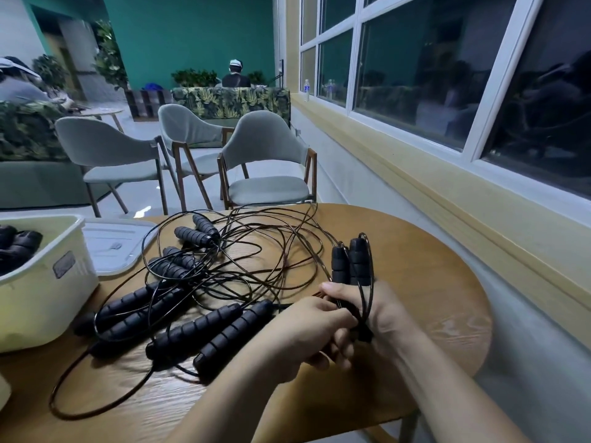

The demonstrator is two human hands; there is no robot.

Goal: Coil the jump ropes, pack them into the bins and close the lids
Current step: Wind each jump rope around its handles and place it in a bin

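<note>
**A:** Where does it stand?

**B:** The right hand [388, 314] holds a pair of handles [350, 266] upright near the right edge of the worktop [425, 270]; its fingers are curled round them, and a few turns of cord [367, 295] loop over hand and handles. The left hand [307, 334] is closed just beside it, fingers pinching the cord where the turns gather (whether the dark bit under them is a strap or plain cord, I cannot tell).

**A:** And the rest?

**B:** The other ropes [204, 282] lie in one tangle across the middle of the worktop, handles and crossed cords together. The bin [48, 292] sits open at the left edge with some handles inside; its lid [112, 247] lies flat just behind it.

**A:** So what could go wrong?

**B:** The held rope's cord leads back into that tangle; I'd judge that a firm pull could snag another rope and drag it along, or tighten a crossing into a knot. A loop hangs near the front edge too; a tug could take it over the side.

**A:** And the coil itself?

**B:** The cord looks thin and springy; if the left pinch slackens before the turns are secured, they would likely spring off the handles. A loose coil would also fight the lid later.
</note>
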